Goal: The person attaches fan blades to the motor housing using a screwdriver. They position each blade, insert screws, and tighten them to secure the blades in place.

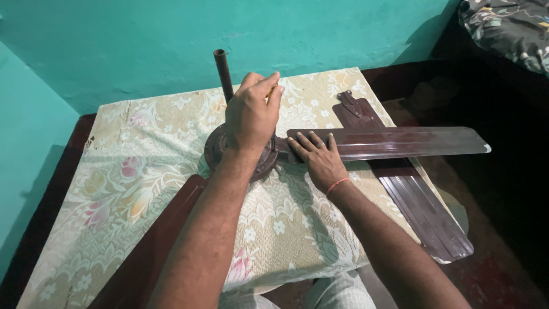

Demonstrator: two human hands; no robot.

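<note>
Seen from a head-worn camera, a person works on a dismantled brown ceiling fan laid on a cloth-covered table. Nearest the viewer, a fan blade (150,246) runs from the bottom edge up toward the motor, passing under the left forearm. A 2nd loose blade (420,209) lies at the right, slanting from the far edge of the table down past its near corner, its metal bracket end (350,105) pointing away from the viewer.

The right hand (320,157), an orange thread at its wrist, lies flat and open, palm down, fingers spread on the inner end of a 3rd blade (400,140), pressing it where it meets the motor; it grips nothing. That blade stretches level to the right, crossing over the loose one.

The left hand (251,114) hovers over the round motor housing (220,150) at the table's centre, fingers bunched together around something small; what it pinches cannot be made out. Just behind the hand, the fan's down rod (223,71) stands nearly upright from the motor.

The floral cloth (126,183) covers the table, which sits against a turquoise wall (171,40). A patterned fabric (509,28) shows at the far right.
</note>
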